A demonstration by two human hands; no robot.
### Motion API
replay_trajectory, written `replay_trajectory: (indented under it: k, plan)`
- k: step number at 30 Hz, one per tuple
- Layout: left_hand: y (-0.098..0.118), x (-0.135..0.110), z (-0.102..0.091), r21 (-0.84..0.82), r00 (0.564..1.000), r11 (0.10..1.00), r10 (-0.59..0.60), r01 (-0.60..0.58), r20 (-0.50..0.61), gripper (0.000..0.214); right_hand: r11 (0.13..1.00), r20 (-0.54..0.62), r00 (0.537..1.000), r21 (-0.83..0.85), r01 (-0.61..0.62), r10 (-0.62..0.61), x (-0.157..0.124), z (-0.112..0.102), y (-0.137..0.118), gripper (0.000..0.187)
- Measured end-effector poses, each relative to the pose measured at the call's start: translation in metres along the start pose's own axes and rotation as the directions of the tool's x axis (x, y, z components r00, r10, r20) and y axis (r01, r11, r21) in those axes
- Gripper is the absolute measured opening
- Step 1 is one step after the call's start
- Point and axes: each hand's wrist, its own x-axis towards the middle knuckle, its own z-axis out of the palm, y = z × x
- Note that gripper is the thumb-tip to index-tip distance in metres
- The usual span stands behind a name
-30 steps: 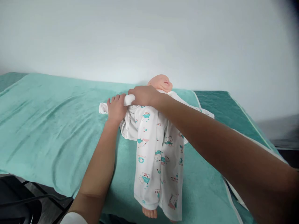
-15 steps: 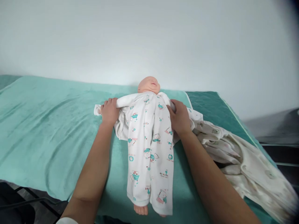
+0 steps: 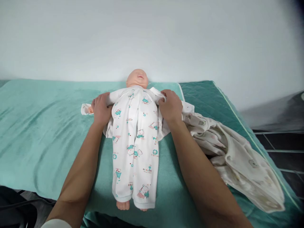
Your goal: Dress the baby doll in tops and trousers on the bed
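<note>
A baby doll point(image 3: 137, 78) lies on its back, head toward the wall. White printed trousers point(image 3: 134, 136) cover it from the chest down, its toes showing below the cuffs. Under and beside it lies a white top point(image 3: 108, 129) with its sleeves stretched out sideways. My left hand point(image 3: 101, 109) is closed round the sleeved arm at the left; the doll's small hand shows beyond my fingers. At the other shoulder my right hand point(image 3: 171, 106) is closed on the edge of the white top, thumb and fingers pinching the cloth. The doll's arm on that side is hidden.
A cream garment point(image 3: 239, 152) with bear patches lies crumpled at the right, beside my right forearm. A light green cloth point(image 3: 52, 136) covers the table, over a darker green quilted one point(image 3: 201, 91). The white wall point(image 3: 152, 38) stands right behind the doll's head.
My view has shifted, so the doll and hands appear further left. My right hand has moved up slightly at the shoulder, lifting the top's edge. My left hand stays on the sleeve.
</note>
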Motion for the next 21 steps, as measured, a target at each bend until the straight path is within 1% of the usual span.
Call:
replay_trajectory:
  k: [4, 6, 8, 9, 10, 11, 13, 14, 15, 17, 18, 20, 21]
  plan:
    - [-0.002, 0.003, 0.003, -0.109, 0.998, 0.994, 0.024, -0.029, -0.052, 0.057, 1.000, 0.009, 1.000, -0.024, -0.016, 0.016, 0.000, -0.002, -0.001, 0.043]
    - [0.001, 0.000, 0.000, -0.196, 0.998, 0.980, 0.008, -0.022, -0.070, 0.053, 0.999, 0.013, 1.000, -0.051, -0.010, 0.011, -0.001, 0.000, -0.004, 0.043]
    - [0.012, -0.007, -0.009, -0.310, 0.995, 0.951, -0.011, -0.020, -0.098, 0.045, 0.998, 0.015, 1.000, -0.057, -0.005, 0.005, -0.002, 0.003, -0.008, 0.042]
    - [0.021, -0.012, -0.016, -0.360, 0.994, 0.932, -0.007, -0.034, -0.111, 0.041, 0.998, 0.018, 1.000, -0.055, -0.002, 0.003, -0.003, 0.004, -0.009, 0.042]
    - [0.032, -0.017, -0.025, -0.402, 0.992, 0.913, 0.017, -0.066, -0.126, 0.037, 0.999, 0.023, 1.000, -0.051, 0.001, 0.001, -0.003, 0.005, -0.010, 0.043]
    - [0.044, -0.022, -0.033, -0.418, 0.990, 0.901, 0.071, -0.116, -0.121, 0.035, 0.999, 0.028, 1.000, -0.046, 0.002, -0.001, -0.004, 0.005, -0.011, 0.043]
    - [0.073, -0.026, -0.047, -0.399, 0.981, 0.897, 0.184, -0.192, -0.058, 0.034, 0.999, 0.032, 0.999, -0.038, 0.003, -0.001, -0.004, 0.005, -0.012, 0.043]
    - [0.088, -0.025, -0.050, -0.386, 0.964, 0.892, 0.266, -0.235, 0.027, 0.034, 0.999, 0.032, 0.999, -0.037, 0.001, 0.000, -0.004, 0.004, -0.012, 0.042]
    - [0.102, -0.022, -0.051, -0.366, 0.933, 0.889, 0.338, -0.273, 0.125, 0.033, 0.999, 0.032, 0.999, -0.038, -0.003, 0.004, -0.003, 0.003, -0.011, 0.041]
    - [0.130, -0.010, -0.046, -0.302, 0.863, 0.888, 0.429, -0.348, 0.267, 0.032, 0.999, 0.045, 0.999, -0.037, -0.013, 0.014, -0.001, 0.000, -0.007, 0.040]
    - [0.142, -0.003, -0.041, -0.258, 0.842, 0.891, 0.443, -0.374, 0.308, 0.033, 0.999, 0.051, 0.998, -0.029, -0.026, 0.027, 0.001, -0.001, -0.004, 0.040]
    - [0.164, 0.011, -0.029, -0.116, 0.806, 0.904, 0.421, -0.411, 0.416, 0.034, 0.997, 0.051, 0.996, 0.007, -0.072, 0.072, 0.005, -0.003, 0.005, 0.040]
    - [0.174, 0.017, -0.024, -0.035, 0.774, 0.895, 0.403, -0.444, 0.488, 0.032, 0.994, 0.041, 0.994, 0.032, -0.101, 0.100, 0.007, -0.002, 0.009, 0.039]
